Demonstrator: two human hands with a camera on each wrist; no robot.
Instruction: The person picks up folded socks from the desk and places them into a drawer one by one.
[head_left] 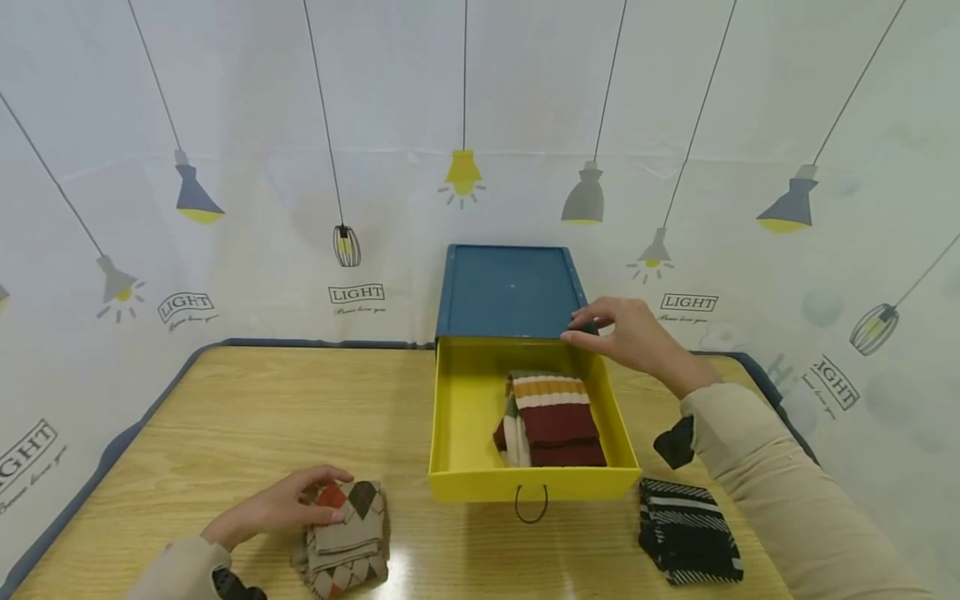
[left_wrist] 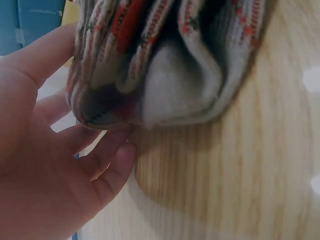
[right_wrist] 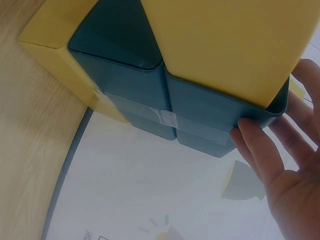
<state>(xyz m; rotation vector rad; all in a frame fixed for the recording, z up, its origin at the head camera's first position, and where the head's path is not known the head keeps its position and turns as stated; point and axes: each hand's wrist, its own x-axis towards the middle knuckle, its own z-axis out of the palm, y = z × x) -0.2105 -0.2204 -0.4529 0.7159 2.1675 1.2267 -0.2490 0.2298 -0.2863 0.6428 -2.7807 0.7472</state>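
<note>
On the left of the table my left hand (head_left: pixel 281 504) holds a folded pair of argyle socks (head_left: pixel 347 537), thumb and index finger over its left part. In the left wrist view the folded sock edges (left_wrist: pixel 175 85) face the camera, with the fingers partly hidden behind them. My right hand (head_left: pixel 630 333) grips the front right corner of the blue drawer case (head_left: pixel 510 292), thumb and fingers on either side of its wall. From this case a yellow drawer (head_left: pixel 465 483) sticks out, with striped socks (head_left: pixel 558 425) in maroon, white and mustard folded inside.
Black and white patterned socks (head_left: pixel 690 533) lie folded to the right of the drawer, below my right sleeve. A cord loop (head_left: pixel 531 508) hangs from the drawer's front. In the right wrist view, clear tape (right_wrist: pixel 167 119) joins two blue cases. A wall covering with printed lamps stands behind.
</note>
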